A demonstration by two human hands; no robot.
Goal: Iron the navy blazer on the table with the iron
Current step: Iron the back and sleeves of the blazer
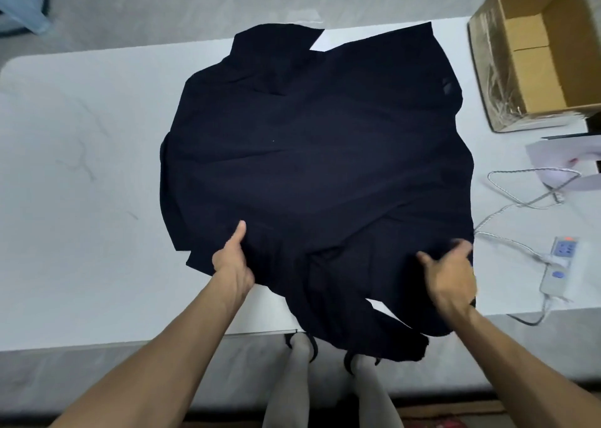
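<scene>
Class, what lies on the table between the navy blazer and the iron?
In the head view, only loops of grey cord lie on the table between the navy blazer and the iron.

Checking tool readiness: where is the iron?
Head view: the white iron sits at the right edge of the white table, between the brown cardboard box and the white power strip.

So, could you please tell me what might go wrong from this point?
The navy blazer partly hangs over the near edge of the table, gripped by the left hand and right hand; it could slide off. The cord from the iron loops beside its right side and might snag.
</scene>
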